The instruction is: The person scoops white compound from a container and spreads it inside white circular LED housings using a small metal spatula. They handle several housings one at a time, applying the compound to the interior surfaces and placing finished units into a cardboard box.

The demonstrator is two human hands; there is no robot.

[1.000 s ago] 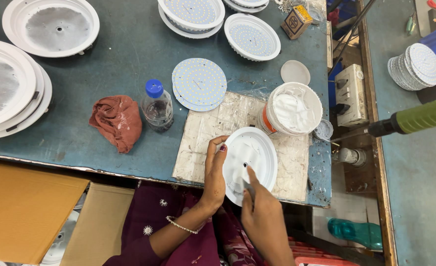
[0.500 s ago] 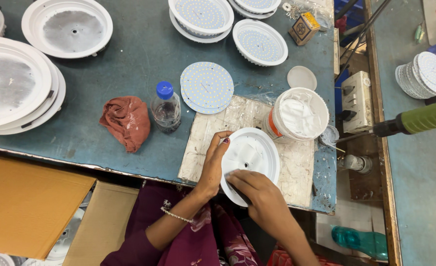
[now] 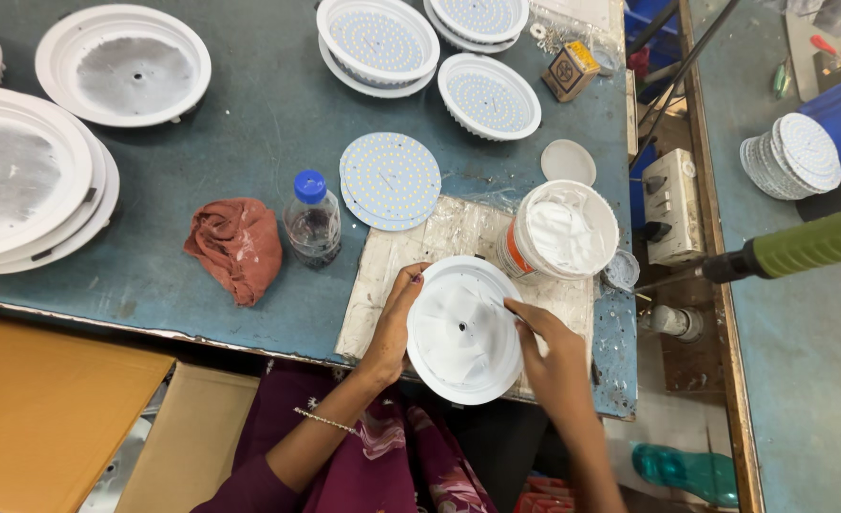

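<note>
Right hand (image 3: 554, 356) shifted to housing (image 3: 463, 332) edge.

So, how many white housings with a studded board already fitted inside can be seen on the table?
3, all at the table's far edge: the large housing, the cut-off housing right of it, the smaller housing nearer. A rim under the large one may hide another.

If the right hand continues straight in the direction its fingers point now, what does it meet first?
The right hand points up-left across the white round housing, which it already touches. Beyond the housing's rim, probably the stacked LED discs; height is unclear.
</note>
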